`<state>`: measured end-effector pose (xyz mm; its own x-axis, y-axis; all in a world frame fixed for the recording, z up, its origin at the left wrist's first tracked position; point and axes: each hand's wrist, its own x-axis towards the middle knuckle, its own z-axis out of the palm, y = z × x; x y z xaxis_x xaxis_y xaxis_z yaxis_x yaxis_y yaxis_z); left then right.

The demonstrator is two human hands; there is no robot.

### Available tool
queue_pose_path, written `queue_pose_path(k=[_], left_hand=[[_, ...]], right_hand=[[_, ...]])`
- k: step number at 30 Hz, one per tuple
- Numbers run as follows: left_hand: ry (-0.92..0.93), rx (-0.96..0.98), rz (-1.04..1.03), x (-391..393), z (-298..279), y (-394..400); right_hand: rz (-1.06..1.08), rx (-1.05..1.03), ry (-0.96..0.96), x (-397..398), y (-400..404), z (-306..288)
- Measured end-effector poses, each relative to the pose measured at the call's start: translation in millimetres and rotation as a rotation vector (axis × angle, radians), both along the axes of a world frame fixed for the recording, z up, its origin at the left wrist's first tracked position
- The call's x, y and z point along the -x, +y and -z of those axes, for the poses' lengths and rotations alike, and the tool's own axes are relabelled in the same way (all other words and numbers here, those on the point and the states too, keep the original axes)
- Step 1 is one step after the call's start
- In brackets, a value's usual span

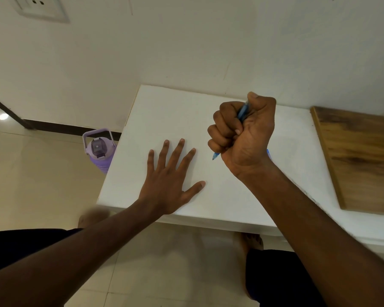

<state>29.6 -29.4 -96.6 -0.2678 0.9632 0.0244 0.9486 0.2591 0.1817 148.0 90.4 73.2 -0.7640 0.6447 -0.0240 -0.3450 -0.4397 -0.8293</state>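
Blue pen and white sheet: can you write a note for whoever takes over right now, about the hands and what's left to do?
The left hand lies flat, fingers spread, on the large white sheet.
The right hand grips the blue plastic pen in a fist, tip pointing down towards the sheet, right of the spread fingers.
Done: no marks show on the sheet.
Left: probably all the drawing or writing, perhaps tracing round the flat hand.
Nearby: brown wooden board at the right; purple plastic bottle on the floor.
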Motion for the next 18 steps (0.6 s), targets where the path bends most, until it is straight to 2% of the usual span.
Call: queue_pose_path(k=[18], left_hand=[[0.006, -0.011, -0.002, 0.1, 0.2, 0.1]], right_hand=[[0.013, 0.018, 0.01, 0.8, -1.2, -0.6]])
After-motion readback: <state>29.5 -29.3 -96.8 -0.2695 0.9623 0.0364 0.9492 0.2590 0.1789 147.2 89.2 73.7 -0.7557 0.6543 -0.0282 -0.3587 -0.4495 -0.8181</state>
